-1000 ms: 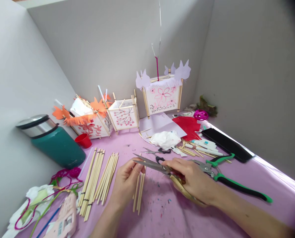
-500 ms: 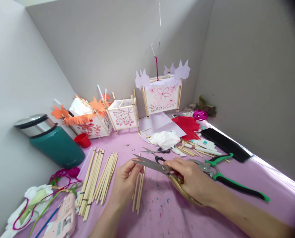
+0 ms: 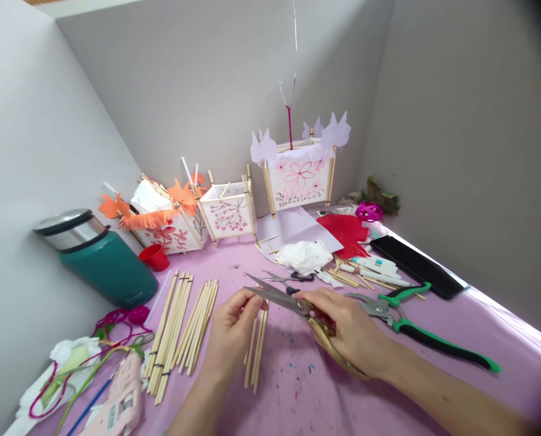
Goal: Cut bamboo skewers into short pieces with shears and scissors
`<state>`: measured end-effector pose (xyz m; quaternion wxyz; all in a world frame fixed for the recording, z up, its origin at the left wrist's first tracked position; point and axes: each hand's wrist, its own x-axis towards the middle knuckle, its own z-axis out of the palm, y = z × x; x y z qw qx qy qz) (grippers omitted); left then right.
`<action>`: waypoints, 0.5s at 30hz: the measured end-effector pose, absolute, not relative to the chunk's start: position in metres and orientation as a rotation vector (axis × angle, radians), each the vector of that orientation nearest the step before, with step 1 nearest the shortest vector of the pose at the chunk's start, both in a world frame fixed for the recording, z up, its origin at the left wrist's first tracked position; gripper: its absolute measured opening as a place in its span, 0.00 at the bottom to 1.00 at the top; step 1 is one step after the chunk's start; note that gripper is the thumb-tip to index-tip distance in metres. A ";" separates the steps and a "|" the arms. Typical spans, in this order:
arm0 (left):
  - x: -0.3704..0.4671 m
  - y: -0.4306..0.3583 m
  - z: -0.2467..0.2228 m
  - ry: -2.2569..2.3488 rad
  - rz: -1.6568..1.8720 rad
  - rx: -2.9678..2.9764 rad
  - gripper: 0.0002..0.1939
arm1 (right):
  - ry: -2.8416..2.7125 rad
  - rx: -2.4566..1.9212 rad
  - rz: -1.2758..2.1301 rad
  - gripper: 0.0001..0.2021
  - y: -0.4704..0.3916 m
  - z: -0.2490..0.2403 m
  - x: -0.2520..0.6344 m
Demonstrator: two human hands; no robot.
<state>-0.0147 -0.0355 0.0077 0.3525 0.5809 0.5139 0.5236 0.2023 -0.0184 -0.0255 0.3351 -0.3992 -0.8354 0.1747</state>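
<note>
My right hand (image 3: 347, 330) grips a pair of large scissors (image 3: 279, 297) with gold handles, the blades slightly parted and pointing left. My left hand (image 3: 231, 330) pinches a thin wooden stick at the blade tips; the stick is mostly hidden by the fingers. Under both hands a few loose sticks (image 3: 255, 351) lie on the pink tablecloth (image 3: 297, 393). Two bundles of longer sticks (image 3: 182, 327) lie just left of my left hand.
Green-handled pruners (image 3: 415, 330) and small scissors (image 3: 288, 277) lie nearby. Three paper lanterns (image 3: 300, 175) stand at the back, near crumpled tissue (image 3: 304, 254) and red paper (image 3: 345, 230). A teal flask (image 3: 102, 263), red cup (image 3: 154, 257), black phone (image 3: 418, 266) and glue gun (image 3: 120, 399) lie around.
Both hands and the scissors shifted slightly away from me; the blades stay at the stick in my left fingers.
</note>
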 end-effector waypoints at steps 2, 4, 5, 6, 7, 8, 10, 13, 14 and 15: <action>-0.015 -0.034 0.006 1.298 1.401 1.453 0.09 | -2.209 -1.081 0.418 0.20 -0.018 -0.024 0.204; -0.015 -0.033 0.004 1.256 1.435 1.413 0.08 | -2.227 -1.112 0.392 0.21 -0.018 -0.024 0.206; -0.015 -0.033 0.004 1.241 1.444 1.399 0.08 | -2.233 -1.121 0.386 0.21 -0.018 -0.024 0.207; -0.015 -0.032 0.003 1.230 1.447 1.389 0.07 | -2.237 -1.124 0.383 0.21 -0.018 -0.024 0.208; -0.015 -0.032 0.002 1.221 1.451 1.382 0.07 | -2.241 -1.126 0.381 0.21 -0.018 -0.025 0.208; -0.014 -0.032 0.001 1.213 1.454 1.376 0.07 | -2.245 -1.124 0.381 0.21 -0.018 -0.025 0.208; -0.013 -0.032 0.001 1.203 1.459 1.370 0.06 | -2.248 -1.125 0.385 0.21 -0.018 -0.026 0.207; -0.013 -0.032 0.002 1.196 1.463 1.373 0.05 | -2.244 -1.128 0.390 0.20 -0.019 -0.026 0.206; -0.013 -0.033 0.003 1.203 1.457 1.379 0.05 | -2.239 -1.125 0.392 0.19 -0.019 -0.026 0.206; -0.013 -0.033 0.004 1.212 1.449 1.388 0.05 | -2.232 -1.121 0.397 0.19 -0.019 -0.026 0.206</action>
